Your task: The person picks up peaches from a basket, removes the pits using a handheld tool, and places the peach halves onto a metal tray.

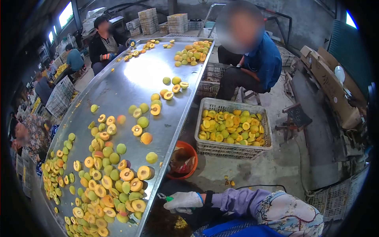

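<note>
My right hand [183, 201], in a white glove with a purple sleeve, sits at the near edge of the long metal table [130, 85]. Its fingers are closed on a small green-handled tool [164, 197] whose metal tip points toward the table. Just left of it lies a dense pile of halved and whole peaches [106, 177], yellow-orange and green. My left hand is out of view.
An orange bucket [189, 152] holding scraps stands on the floor by the table edge. Behind it sits a white crate of peach halves [233, 128]. A person in blue [252, 63] sits at the far right, and others work along the table's left side.
</note>
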Available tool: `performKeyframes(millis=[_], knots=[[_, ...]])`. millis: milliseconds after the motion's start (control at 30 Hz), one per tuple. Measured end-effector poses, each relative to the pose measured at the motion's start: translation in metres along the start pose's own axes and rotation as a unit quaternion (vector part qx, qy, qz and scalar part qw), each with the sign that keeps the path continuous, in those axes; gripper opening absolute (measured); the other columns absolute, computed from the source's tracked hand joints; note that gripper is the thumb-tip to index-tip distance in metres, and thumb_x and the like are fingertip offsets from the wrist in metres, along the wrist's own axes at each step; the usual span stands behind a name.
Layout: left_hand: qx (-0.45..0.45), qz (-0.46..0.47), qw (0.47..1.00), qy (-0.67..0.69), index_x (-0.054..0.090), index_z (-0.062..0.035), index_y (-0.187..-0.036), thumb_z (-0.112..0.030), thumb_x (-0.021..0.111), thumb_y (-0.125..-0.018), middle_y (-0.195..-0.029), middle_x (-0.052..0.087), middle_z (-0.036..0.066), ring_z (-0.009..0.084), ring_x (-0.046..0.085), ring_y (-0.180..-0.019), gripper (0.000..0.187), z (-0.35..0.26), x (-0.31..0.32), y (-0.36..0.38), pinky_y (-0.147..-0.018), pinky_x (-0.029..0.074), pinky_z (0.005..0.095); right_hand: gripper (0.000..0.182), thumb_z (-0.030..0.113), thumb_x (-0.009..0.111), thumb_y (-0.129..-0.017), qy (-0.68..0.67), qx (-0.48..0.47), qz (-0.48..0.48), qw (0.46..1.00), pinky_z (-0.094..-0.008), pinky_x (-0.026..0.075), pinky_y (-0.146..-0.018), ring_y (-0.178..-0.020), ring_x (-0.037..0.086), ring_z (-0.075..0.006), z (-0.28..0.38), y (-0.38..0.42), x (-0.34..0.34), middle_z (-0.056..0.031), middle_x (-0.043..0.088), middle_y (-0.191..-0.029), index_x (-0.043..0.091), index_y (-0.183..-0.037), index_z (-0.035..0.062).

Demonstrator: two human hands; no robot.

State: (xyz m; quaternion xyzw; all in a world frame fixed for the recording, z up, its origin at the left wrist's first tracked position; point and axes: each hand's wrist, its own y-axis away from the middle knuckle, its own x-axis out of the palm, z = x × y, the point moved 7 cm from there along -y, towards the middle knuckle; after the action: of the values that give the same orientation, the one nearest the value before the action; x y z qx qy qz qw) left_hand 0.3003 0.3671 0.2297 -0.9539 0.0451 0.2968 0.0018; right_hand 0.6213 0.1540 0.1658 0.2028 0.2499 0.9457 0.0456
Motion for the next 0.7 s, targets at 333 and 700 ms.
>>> performKeyframes(millis=[333, 700], knots=[[0.088, 0.144, 0.982, -0.086, 0.055, -0.0031, -0.132, -0.030, 0.054, -0.096, -0.138, 0.051, 0.019, 0.0337, 0.048, -0.125, 0.045, -0.031, 0.047, -0.001, -0.106, 0.036, 0.0398, 0.038, 0.041, 0.060, -0.090, -0.011, -0.022, 0.002, 1.000, -0.0269, 0.036, -0.034, -0.036, 0.044, -0.0110, -0.004, -0.001, -0.003, -0.0009, 0.046, -0.047, 0.058, -0.075, 0.0056], [0.065, 0.095, 0.916, -0.385, 0.044, -0.0044, -0.140, -0.037, 0.066, -0.087, -0.138, 0.049, 0.021, 0.0367, 0.048, -0.124, 0.066, -0.011, 0.122, -0.006, -0.106, 0.037, 0.0422, 0.040, 0.043, 0.060, -0.089, -0.023, -0.002, 0.004, 1.000, -0.0266, 0.034, -0.033, -0.036, 0.043, -0.0106, -0.010, -0.004, -0.004, -0.0003, 0.044, -0.047, 0.058, -0.076, 0.0058]])
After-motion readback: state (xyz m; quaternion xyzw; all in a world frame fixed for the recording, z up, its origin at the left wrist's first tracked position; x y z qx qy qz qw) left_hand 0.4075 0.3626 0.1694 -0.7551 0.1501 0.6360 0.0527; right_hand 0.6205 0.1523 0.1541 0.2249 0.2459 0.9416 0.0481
